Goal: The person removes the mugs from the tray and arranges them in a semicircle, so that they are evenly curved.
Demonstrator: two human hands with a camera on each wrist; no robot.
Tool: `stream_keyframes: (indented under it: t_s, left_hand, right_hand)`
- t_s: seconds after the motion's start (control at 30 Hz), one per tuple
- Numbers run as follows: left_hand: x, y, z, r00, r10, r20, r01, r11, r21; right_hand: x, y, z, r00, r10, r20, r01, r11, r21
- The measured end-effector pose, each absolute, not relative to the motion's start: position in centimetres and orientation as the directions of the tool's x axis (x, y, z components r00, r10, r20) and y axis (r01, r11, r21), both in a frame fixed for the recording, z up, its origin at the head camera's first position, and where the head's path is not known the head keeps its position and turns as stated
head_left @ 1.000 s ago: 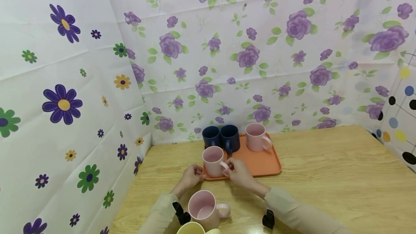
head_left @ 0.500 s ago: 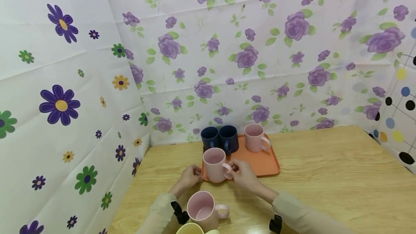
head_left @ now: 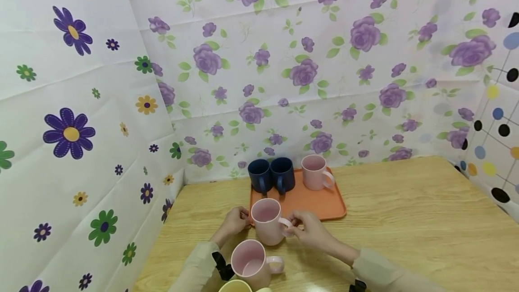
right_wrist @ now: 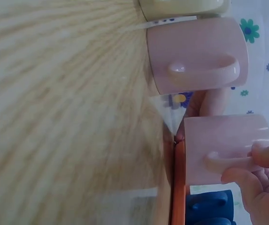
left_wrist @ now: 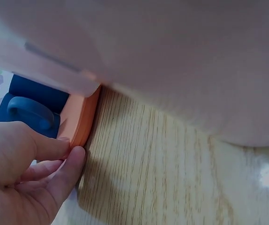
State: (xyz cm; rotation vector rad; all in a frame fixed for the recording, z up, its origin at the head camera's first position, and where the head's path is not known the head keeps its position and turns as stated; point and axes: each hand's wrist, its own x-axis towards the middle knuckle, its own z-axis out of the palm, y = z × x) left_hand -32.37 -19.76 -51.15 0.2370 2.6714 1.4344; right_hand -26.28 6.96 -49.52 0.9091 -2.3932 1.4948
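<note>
A pink mug (head_left: 267,226) stands upright at the front left of the orange tray (head_left: 320,206). My right hand (head_left: 311,232) pinches its handle from the right side. In the right wrist view the same mug (right_wrist: 223,145) appears sideways, thumb and finger on its handle. My left hand (head_left: 235,222) pinches the tray's front left corner. The left wrist view shows that hand (left_wrist: 35,173) with thumb and finger on the tray's rim (left_wrist: 85,122). At the tray's back are two dark blue mugs (head_left: 259,175) and another pink mug (head_left: 314,174).
Close in front of the held mug stands a further pink mug (head_left: 248,260), with a yellow mug (head_left: 235,286) partly cut off at the bottom edge. The wooden table (head_left: 397,211) stretches to the right. Flowered cloth (head_left: 304,80) hangs behind and to the left.
My right hand has drawn the pink mug from the tray's front left toward me, past the tray's front edge. My left hand stays at the tray corner. The view has shifted slightly.
</note>
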Motion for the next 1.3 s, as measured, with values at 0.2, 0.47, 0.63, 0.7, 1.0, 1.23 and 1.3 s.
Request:
stream_keyframes:
  t_s: [0.2,0.47,0.63,0.7,1.0,1.23,1.3]
  left_hand:
    - [-32.5,-19.9,-51.2,-0.978,0.205,-0.033,0.082,0.530,0.844]
    - [-32.6,-20.0,-51.2,-0.974,0.223,-0.034,0.096,0.546,0.832]
    - [-32.4,-20.0,-51.0,-0.973,0.232,-0.017,0.119,0.562,0.818]
    - [-32.4,-19.9,-50.9,-0.973,0.231,-0.021,0.118,0.568,0.815]
    - [-33.6,-20.9,-51.9,-0.946,0.323,0.011,0.171,0.472,0.865]
    - [-33.2,-20.3,-51.2,-0.962,0.270,-0.034,0.108,0.495,0.862]
    - [-32.9,-20.0,-51.0,-0.968,0.248,-0.039,0.094,0.504,0.858]
  right_hand:
    - [-25.6,7.3,-49.6,-0.796,-0.427,0.429,-0.574,0.305,-0.760]
    - [-25.0,7.3,-50.6,-0.800,-0.450,0.397,-0.547,0.277,-0.790]
    - [-24.8,7.4,-51.0,-0.794,-0.453,0.405,-0.564,0.303,-0.768]
    - [-24.8,7.4,-51.1,-0.794,-0.455,0.403,-0.565,0.307,-0.766]
    - [-24.6,7.9,-50.9,-0.790,-0.495,0.361,-0.550,0.311,-0.775]
    - [-24.9,8.3,-50.5,-0.776,-0.550,0.308,-0.510,0.261,-0.820]
    - [-25.0,8.5,-50.4,-0.773,-0.569,0.281,-0.486,0.247,-0.838]
